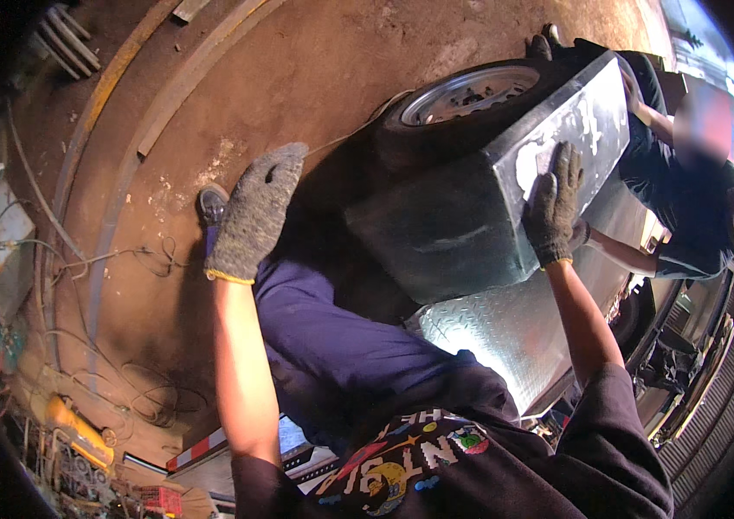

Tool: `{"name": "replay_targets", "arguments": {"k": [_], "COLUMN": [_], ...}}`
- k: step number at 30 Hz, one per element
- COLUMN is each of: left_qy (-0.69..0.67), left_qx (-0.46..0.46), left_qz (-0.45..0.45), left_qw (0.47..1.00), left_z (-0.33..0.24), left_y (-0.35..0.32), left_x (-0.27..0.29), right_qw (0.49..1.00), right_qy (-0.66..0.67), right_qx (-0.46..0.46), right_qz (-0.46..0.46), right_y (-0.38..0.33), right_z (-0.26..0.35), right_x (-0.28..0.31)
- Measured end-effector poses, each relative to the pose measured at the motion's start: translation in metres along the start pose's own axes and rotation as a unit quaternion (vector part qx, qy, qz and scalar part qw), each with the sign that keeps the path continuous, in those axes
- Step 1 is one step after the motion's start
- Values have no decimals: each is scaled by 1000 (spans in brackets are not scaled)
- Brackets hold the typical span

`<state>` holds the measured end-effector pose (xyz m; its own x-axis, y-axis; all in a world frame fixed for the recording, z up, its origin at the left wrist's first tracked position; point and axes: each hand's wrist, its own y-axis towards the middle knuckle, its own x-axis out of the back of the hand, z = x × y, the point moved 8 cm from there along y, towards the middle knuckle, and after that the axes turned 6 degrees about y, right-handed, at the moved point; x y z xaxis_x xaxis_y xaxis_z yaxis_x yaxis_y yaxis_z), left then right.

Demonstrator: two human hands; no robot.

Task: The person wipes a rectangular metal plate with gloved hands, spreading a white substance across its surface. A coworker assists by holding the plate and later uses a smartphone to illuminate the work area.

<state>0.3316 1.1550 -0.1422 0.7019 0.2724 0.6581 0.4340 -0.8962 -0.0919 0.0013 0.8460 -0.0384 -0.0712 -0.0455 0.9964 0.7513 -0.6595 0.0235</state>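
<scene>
My right hand (pixel 555 203), in a grey knit glove, lies with its fingers stretched out on top of an angular dark metal wheel cover (pixel 449 233). Pale worn patches mark that top face. Off to the left, my gloved left hand (pixel 259 208) is raised over the floor, touching nothing that I can see. Its fingers look extended and held together, and its thumb is hidden. A wheel (pixel 471 95) with a silver rim and black tyre sits against the cover's far side. Another person's hand (pixel 631 91) rests at the cover's far end, and their other hand is near mine.
The co-worker (pixel 687 190) leans in from the right. A shiny tread plate (pixel 497 337) adjoins the cover. Long curved metal bars (pixel 116 86) and loose cables (pixel 151 259) lie on the brown floor at left. Yellow machinery (pixel 77 432) stands at lower left.
</scene>
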Motion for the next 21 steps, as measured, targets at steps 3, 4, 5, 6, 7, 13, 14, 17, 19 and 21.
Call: {"name": "replay_targets", "arguments": {"k": [3,4,5,6,7,13,14,17,19,21], "left_qy": [-215,-208,-196,-219,-240,-225,-235,-132,-11,58], "left_qx": [89,66,43,52,62,-15,-24,-34,-16,30], "left_qz": [-77,-86,-97,-83,-70,-201,-197,-143,-206,-158], "left_qw": [969,972,975,971,966,953,951,980,978,985], "left_z": [-55,-76,-96,-114,-130,-210,-236,-271,-286,-316], "left_y": [-18,-26,-34,-40,-46,-79,-77,-64,-62,-55], "left_x": [2,-4,-9,-18,-25,-33,-42,-71,-88,-98], "right_qw": [1000,999,999,999,999,996,995,997,993,990], "right_qy": [-23,-18,-19,-21,-21,-13,-25,-19,-29,-43], "right_qx": [1,-19,-21,-26,-29,-24,-18,22,98,124], "right_qz": [-20,-23,-25,-30,-35,-81,-99,-65,-59,-43], "right_y": [-1,0,1,1,1,15,11,14,5,-22], "right_z": [1,1,-1,-7,-9,23,9,18,42,49], "right_x": [0,5,5,4,2,24,26,16,18,14]}}
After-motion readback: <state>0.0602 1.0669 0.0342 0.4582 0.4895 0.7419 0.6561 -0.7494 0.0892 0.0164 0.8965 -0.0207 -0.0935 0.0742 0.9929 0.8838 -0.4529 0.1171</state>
